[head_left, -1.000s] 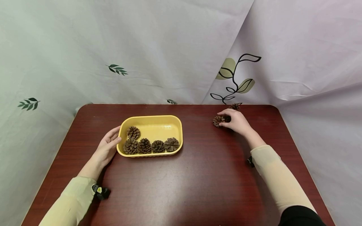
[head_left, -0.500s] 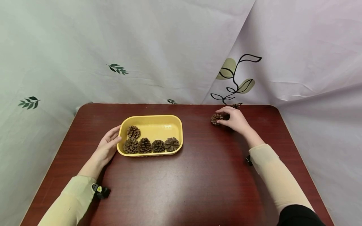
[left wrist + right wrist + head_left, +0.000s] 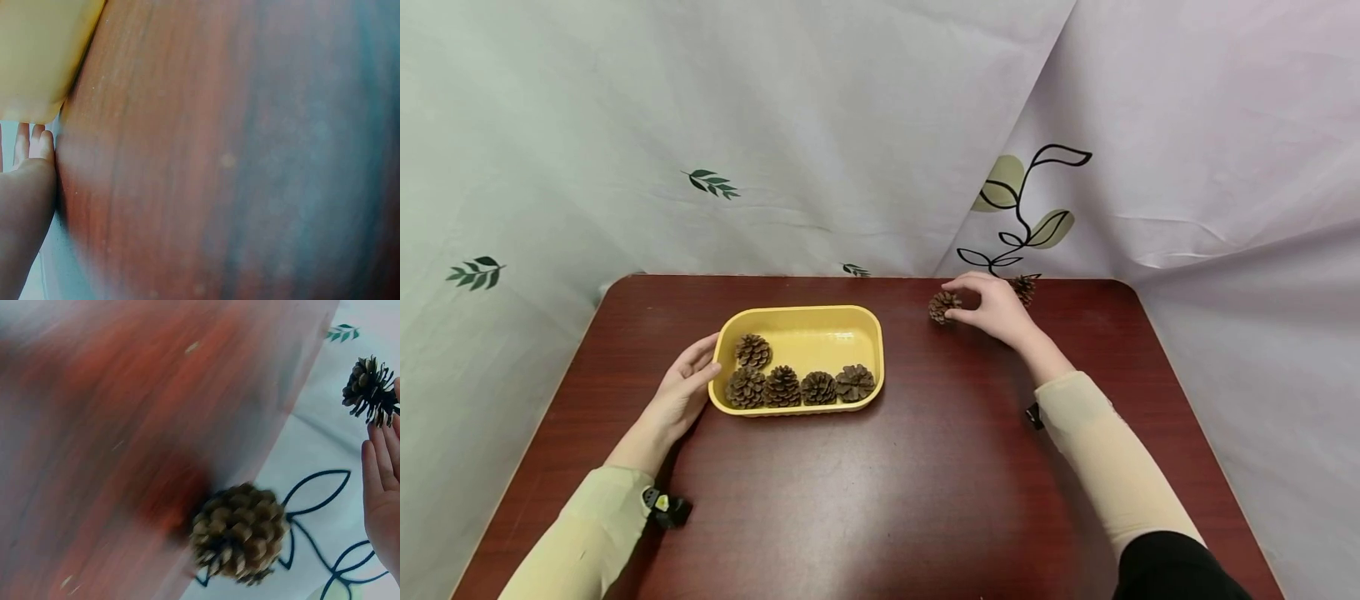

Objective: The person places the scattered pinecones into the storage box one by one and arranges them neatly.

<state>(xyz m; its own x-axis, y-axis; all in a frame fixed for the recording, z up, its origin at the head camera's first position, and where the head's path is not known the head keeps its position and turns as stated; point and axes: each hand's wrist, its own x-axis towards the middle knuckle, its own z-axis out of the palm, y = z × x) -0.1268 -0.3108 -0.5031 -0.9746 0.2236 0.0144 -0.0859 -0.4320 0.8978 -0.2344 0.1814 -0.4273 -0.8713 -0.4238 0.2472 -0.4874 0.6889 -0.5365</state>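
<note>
Pinecone (image 3: 942, 307) pinched in our right hand (image 3: 996, 307)
Its axis looks roughly level, pointing left; our left hand (image 3: 681, 398) rests relaxed against the yellow tray (image 3: 801, 321).

I see a small brown pine cone (image 3: 942, 307), scales open, pinched at the fingertips of my right hand (image 3: 992, 307) just above the far part of the table, right of the yellow tray (image 3: 805, 321). The tray is a shallow rounded rectangle holding five similar cones, my left hand (image 3: 681, 392) against its left end.
</note>
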